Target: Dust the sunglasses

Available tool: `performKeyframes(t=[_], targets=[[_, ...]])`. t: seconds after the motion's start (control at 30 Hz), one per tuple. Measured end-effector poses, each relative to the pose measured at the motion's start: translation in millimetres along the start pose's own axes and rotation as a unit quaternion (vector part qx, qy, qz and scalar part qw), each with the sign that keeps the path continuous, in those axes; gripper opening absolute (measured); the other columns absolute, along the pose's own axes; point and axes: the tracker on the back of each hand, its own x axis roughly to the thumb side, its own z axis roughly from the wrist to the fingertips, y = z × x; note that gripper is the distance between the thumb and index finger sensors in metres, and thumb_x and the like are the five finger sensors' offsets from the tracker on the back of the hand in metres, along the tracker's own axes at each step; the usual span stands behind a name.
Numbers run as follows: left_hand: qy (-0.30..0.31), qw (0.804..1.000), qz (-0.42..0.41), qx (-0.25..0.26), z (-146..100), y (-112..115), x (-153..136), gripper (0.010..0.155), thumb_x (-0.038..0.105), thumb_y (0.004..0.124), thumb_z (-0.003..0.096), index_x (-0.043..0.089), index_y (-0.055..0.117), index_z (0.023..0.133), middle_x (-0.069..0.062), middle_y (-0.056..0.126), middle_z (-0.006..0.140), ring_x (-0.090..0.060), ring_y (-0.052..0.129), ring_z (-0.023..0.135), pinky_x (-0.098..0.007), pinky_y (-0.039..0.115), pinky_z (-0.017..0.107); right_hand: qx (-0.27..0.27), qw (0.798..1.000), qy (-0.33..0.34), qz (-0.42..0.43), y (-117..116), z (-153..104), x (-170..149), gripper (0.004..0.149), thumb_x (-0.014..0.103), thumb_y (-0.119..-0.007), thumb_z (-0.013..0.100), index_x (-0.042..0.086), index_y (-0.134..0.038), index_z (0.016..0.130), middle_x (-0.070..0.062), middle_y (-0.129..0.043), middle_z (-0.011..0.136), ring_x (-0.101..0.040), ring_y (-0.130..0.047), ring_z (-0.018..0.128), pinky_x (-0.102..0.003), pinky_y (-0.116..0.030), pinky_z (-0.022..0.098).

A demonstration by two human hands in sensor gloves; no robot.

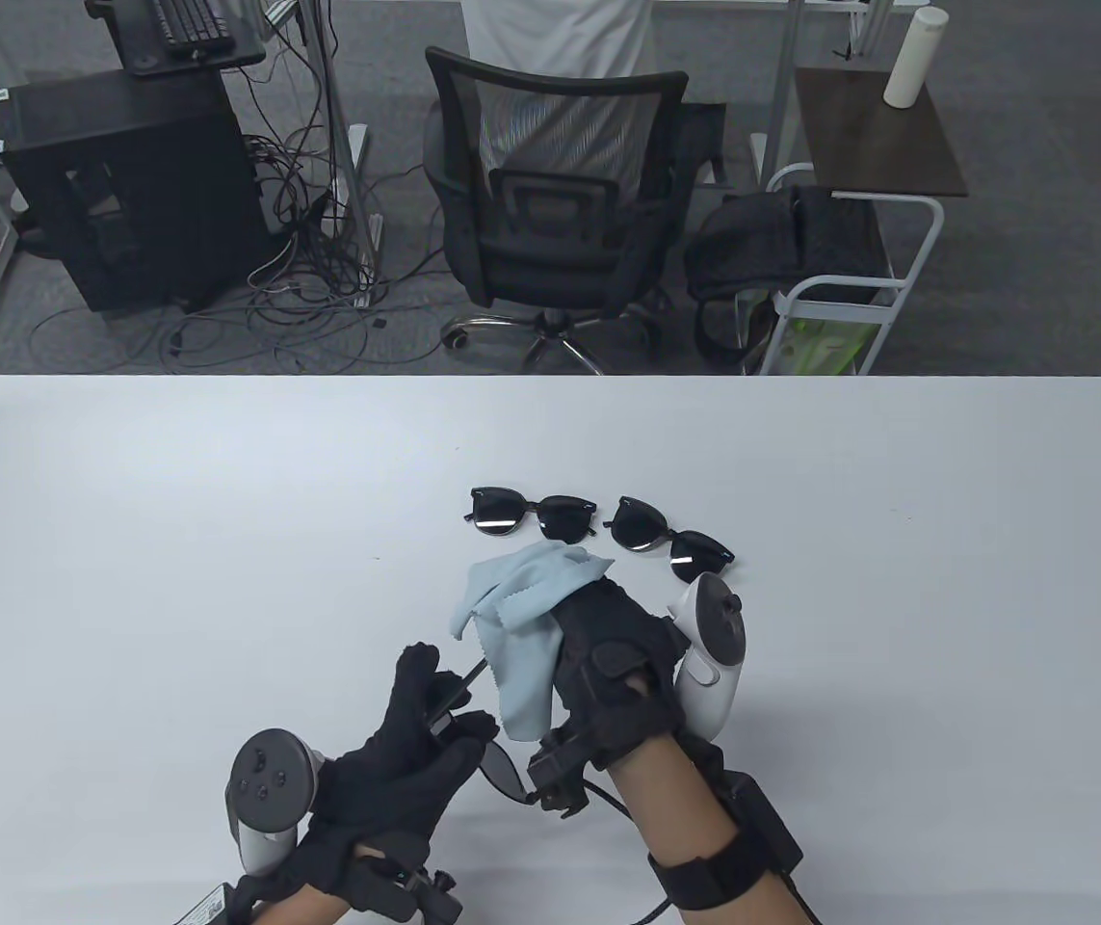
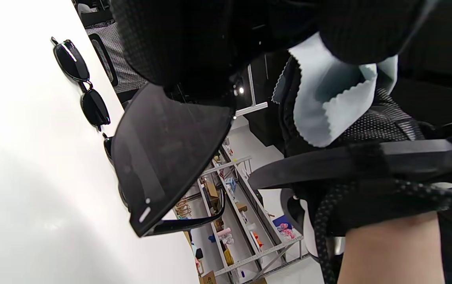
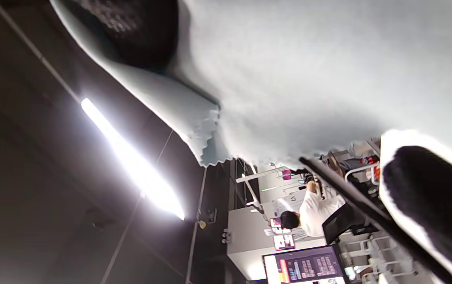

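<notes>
My left hand (image 1: 434,718) holds a pair of black sunglasses (image 1: 502,771) above the table's near middle; its big dark lens (image 2: 162,150) fills the left wrist view. My right hand (image 1: 608,655) grips a light blue cleaning cloth (image 1: 521,617) just right of the held pair, and the cloth drapes over part of the pair. The cloth also shows in the left wrist view (image 2: 328,98) and fills the top of the right wrist view (image 3: 308,71). Two more black sunglasses lie side by side on the white table (image 1: 174,540), one at the centre (image 1: 531,513) and one to its right (image 1: 670,540).
An office chair (image 1: 555,212) stands beyond the table's far edge, with a computer tower (image 1: 126,183) and loose cables at the far left and a white cart (image 1: 839,279) with a bag at the far right.
</notes>
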Motion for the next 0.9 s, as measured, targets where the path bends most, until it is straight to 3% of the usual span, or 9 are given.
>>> performKeyframes(t=[0.2, 0.37, 0.43, 0.63, 0.9], targets=[[-0.009, 1.000, -0.014, 0.010, 1.1, -4.5, -0.9, 0.092, 0.059, 0.076, 0.0449, 0.023, 0.019, 0.107, -0.013, 0.054, 0.107, -0.019, 0.094, 0.083, -0.035, 0.086, 0.059, 0.017, 0.989, 0.022, -0.142, -26.4, -5.8, -10.0, 0.045, 0.045, -0.075, 0.051, 0.013, -0.069, 0.084, 0.003, -0.093, 0.073, -0.023, -0.091, 0.071, -0.042, -0.075, 0.059], [-0.031, 0.999, -0.035, 0.024, 1.3, -10.4, -6.1, 0.093, 0.059, 0.077, 0.0448, 0.022, 0.019, 0.107, -0.014, 0.054, 0.107, -0.020, 0.094, 0.082, -0.036, 0.086, 0.059, 0.043, 0.963, 0.029, -0.263, -55.0, -15.2, -37.5, 0.049, 0.045, -0.078, 0.049, 0.015, -0.066, 0.085, 0.004, -0.090, 0.076, -0.025, -0.081, 0.079, -0.045, -0.067, 0.062], [-0.036, 0.998, -0.036, 0.028, 0.7, -11.1, -8.4, 0.093, 0.058, 0.077, 0.0449, 0.021, 0.018, 0.107, -0.014, 0.053, 0.107, -0.020, 0.094, 0.083, -0.036, 0.085, 0.059, 0.040, 0.961, 0.036, -0.272, -58.6, -16.6, -41.4, 0.050, 0.045, -0.077, 0.050, 0.015, -0.064, 0.086, 0.005, -0.087, 0.079, -0.025, -0.076, 0.082, -0.044, -0.062, 0.065], [-0.018, 0.999, -0.019, 0.022, 2.6, -11.4, -5.3, 0.092, 0.059, 0.077, 0.0450, 0.022, 0.019, 0.107, -0.013, 0.054, 0.107, -0.019, 0.094, 0.082, -0.035, 0.086, 0.059, 0.041, 0.979, 0.010, -0.201, -48.9, -12.4, -38.5, 0.044, 0.044, -0.076, 0.051, 0.015, -0.069, 0.084, 0.004, -0.092, 0.075, -0.024, -0.080, 0.080, -0.044, -0.064, 0.064], [-0.011, 1.000, -0.024, 0.015, 2.9, -11.9, -5.5, 0.092, 0.059, 0.077, 0.0449, 0.023, 0.020, 0.108, -0.013, 0.054, 0.107, -0.019, 0.094, 0.082, -0.035, 0.085, 0.059, 0.031, 0.984, 0.019, -0.174, -37.4, -7.3, -28.8, 0.042, 0.044, -0.074, 0.052, 0.015, -0.072, 0.082, 0.004, -0.095, 0.072, -0.023, -0.086, 0.076, -0.042, -0.070, 0.062]])
